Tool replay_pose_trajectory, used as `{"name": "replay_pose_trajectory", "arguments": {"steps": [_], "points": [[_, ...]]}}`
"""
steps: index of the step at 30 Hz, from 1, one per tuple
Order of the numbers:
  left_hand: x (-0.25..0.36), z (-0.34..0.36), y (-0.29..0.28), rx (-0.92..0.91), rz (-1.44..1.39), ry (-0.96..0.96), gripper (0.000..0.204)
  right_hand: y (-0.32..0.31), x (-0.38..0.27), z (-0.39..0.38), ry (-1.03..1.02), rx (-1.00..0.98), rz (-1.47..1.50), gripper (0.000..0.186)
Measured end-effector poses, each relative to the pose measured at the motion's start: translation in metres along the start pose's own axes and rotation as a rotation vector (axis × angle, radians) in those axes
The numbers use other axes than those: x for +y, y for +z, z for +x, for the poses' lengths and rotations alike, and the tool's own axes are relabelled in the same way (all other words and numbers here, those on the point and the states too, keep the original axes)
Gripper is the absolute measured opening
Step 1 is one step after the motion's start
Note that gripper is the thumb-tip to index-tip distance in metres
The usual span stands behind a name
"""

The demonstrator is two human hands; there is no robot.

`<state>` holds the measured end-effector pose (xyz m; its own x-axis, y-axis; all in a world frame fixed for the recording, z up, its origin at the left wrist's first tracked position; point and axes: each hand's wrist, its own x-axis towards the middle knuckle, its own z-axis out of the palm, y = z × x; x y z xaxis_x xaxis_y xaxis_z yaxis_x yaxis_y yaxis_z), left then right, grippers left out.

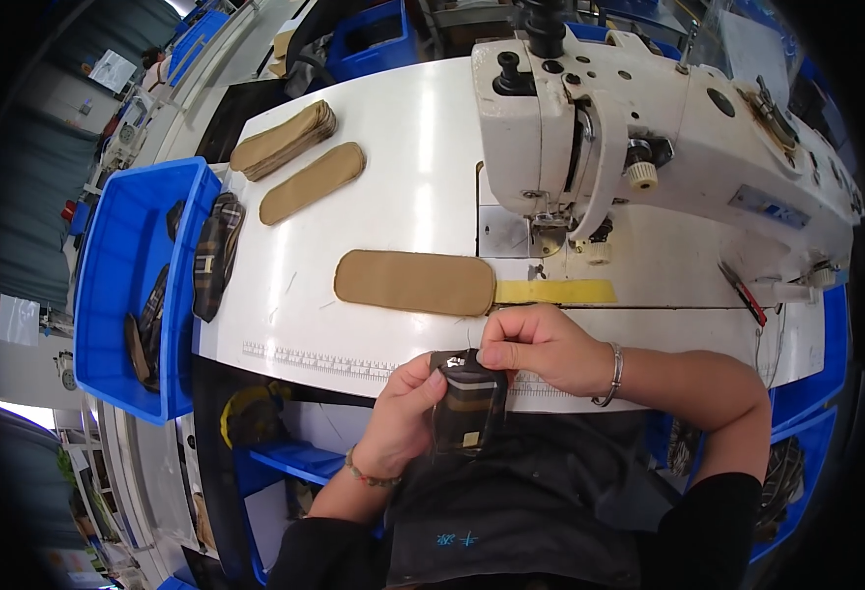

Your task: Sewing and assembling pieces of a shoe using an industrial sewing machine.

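Note:
In front of my body, just over the table's near edge, I hold a dark plaid fabric piece (467, 408) with striped bands and a small yellowish patch. My left hand (401, 418) is closed on its left edge, thumb on top. The thumb and fingers of my right hand (547, 346) pinch its upper right corner. Beyond my hands a tan rounded pad (413, 282) lies flat, and its right end meets a yellow strip (555, 291) on the table. The sewing machine (639, 128) stands behind the strip, its needle area above a metal plate.
A stack of tan pads (285, 141) and one single pad (313, 184) lie at the far left. Beside the table's left edge is a blue bin (93, 295); plaid pieces (217, 258) lie by it. Red-handled thread snips (744, 294) rest at the right.

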<state>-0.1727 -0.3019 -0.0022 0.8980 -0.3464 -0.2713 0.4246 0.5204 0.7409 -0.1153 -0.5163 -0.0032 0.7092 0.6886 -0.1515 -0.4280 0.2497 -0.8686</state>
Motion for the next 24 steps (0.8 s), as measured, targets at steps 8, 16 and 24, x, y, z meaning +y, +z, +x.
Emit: {"name": "replay_pose_trajectory", "arguments": {"steps": [8, 16, 24], "points": [[-0.004, 0.004, -0.036, -0.22, -0.098, 0.089, 0.037, -0.004, -0.002, 0.004, 0.025, -0.066, -0.031, 0.02], [0.004, -0.007, 0.01, 0.037, 0.392, 0.004, 0.02, -0.003, 0.007, 0.001, 0.033, -0.084, -0.09, 0.021], [-0.009, -0.001, 0.01, -0.038, 0.015, -0.125, 0.01, 0.009, -0.002, -0.005, -0.003, -0.089, -0.04, 0.02]]}}
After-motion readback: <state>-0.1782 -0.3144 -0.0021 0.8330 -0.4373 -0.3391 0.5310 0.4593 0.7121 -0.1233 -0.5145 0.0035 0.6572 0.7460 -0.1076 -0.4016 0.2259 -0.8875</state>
